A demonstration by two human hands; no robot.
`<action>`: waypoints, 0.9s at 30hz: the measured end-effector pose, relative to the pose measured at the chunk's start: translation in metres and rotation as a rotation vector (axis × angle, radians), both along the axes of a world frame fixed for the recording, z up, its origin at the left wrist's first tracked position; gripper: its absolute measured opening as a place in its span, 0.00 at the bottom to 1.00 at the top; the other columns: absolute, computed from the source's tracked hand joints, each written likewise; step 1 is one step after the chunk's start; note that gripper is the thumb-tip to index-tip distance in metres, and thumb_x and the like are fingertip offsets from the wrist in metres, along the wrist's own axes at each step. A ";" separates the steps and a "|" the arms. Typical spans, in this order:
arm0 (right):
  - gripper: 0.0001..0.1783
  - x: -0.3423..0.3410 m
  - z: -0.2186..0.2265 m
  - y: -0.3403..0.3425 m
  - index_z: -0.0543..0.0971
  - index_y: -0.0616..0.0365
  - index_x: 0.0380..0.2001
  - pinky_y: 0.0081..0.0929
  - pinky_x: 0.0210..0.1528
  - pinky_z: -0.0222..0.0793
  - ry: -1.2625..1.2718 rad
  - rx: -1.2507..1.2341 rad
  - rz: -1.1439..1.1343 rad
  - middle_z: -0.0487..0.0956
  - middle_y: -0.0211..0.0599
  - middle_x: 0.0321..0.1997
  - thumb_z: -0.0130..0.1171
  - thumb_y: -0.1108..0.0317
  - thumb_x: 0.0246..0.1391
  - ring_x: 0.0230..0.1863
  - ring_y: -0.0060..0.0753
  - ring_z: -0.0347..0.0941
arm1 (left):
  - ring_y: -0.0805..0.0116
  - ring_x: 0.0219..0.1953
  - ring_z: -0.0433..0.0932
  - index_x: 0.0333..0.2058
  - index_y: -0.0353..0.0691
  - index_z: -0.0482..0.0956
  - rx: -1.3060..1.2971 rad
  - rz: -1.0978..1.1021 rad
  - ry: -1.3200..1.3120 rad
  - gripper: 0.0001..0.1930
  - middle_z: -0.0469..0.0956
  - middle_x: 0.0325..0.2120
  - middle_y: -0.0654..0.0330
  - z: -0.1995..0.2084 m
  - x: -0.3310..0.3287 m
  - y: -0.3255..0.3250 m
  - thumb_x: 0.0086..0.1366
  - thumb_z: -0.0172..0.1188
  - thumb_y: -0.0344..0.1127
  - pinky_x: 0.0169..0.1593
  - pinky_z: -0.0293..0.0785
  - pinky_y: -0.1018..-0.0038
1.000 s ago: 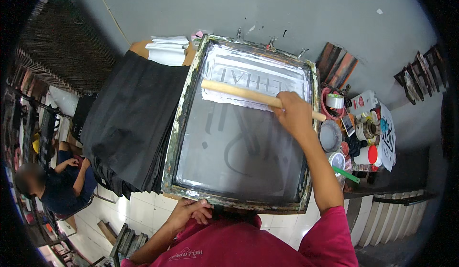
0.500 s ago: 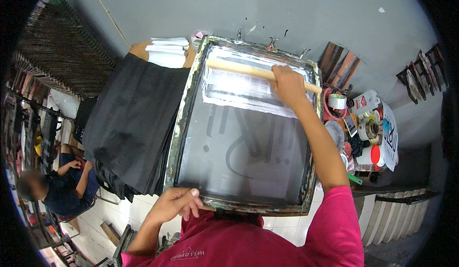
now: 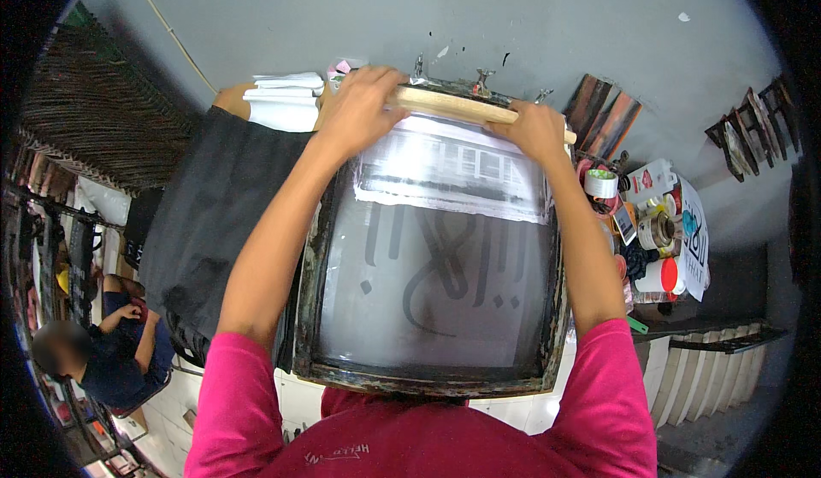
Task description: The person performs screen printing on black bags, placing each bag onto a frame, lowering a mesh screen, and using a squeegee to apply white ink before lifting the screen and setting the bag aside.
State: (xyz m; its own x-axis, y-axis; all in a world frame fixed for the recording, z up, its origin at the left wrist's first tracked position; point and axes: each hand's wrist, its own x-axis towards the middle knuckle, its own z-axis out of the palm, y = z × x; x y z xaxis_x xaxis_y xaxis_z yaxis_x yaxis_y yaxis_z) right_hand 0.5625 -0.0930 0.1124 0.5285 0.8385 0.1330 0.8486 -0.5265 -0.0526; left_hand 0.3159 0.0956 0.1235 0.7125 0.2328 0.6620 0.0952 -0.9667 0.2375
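A screen printing frame [image 3: 428, 382] lies in front of me, its grey mesh [image 3: 368, 341] marked with dark curved lettering. White ink [image 3: 445, 191] coats the far part of the mesh. Across the frame's far end runs a squeegee [image 3: 453, 104] with a long pale wooden handle. My left hand [image 3: 363, 106] is closed over its left end, the fingertips partly hidden. Toward the other end, my right hand [image 3: 530, 127] wraps round the same handle. The squeegee's blade is hidden beneath the handle.
Black fabric [image 3: 222, 213] is piled left of the frame, near folded white sheets [image 3: 284, 106]. Metal clamps [image 3: 483, 80] stand at the frame's far edge by the grey wall. On the right are a tape roll [image 3: 601, 185] and a red-and-white tub [image 3: 657, 276]. A person [image 3: 128, 354] sits far left.
My left hand has left the frame's near left corner and now grips the squeegee's left end. The squeegee has shifted slightly away from me, and the right hand still holds it.
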 end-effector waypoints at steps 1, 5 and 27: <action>0.36 -0.001 -0.002 -0.004 0.88 0.51 0.40 0.48 0.44 0.79 -0.021 -0.024 -0.030 0.87 0.46 0.35 0.72 0.31 0.41 0.39 0.51 0.84 | 0.44 0.44 0.82 0.46 0.39 0.84 -0.088 0.028 0.174 0.18 0.84 0.40 0.47 -0.001 0.016 0.008 0.60 0.68 0.41 0.51 0.76 0.53; 0.37 -0.005 -0.003 -0.017 0.88 0.51 0.38 0.46 0.42 0.79 -0.085 -0.030 -0.057 0.87 0.45 0.32 0.70 0.28 0.40 0.37 0.50 0.85 | 0.46 0.44 0.84 0.45 0.43 0.86 -0.281 0.113 0.529 0.18 0.86 0.36 0.47 -0.009 0.038 0.012 0.57 0.70 0.44 0.50 0.77 0.53; 0.20 -0.098 -0.051 -0.123 0.82 0.50 0.30 0.42 0.37 0.75 -0.178 0.236 0.150 0.82 0.32 0.33 0.77 0.56 0.33 0.38 0.41 0.81 | 0.50 0.40 0.84 0.40 0.39 0.86 -0.198 0.016 0.238 0.15 0.86 0.38 0.53 -0.038 -0.086 -0.092 0.54 0.74 0.34 0.46 0.80 0.59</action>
State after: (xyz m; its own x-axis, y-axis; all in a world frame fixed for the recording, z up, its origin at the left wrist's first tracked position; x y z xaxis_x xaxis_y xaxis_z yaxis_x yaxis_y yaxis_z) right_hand 0.4641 -0.2161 0.0614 0.3527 0.8402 0.4118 0.9224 -0.3863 -0.0018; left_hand 0.2301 0.0036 0.0851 0.8371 0.3529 0.4180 0.1855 -0.9020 0.3899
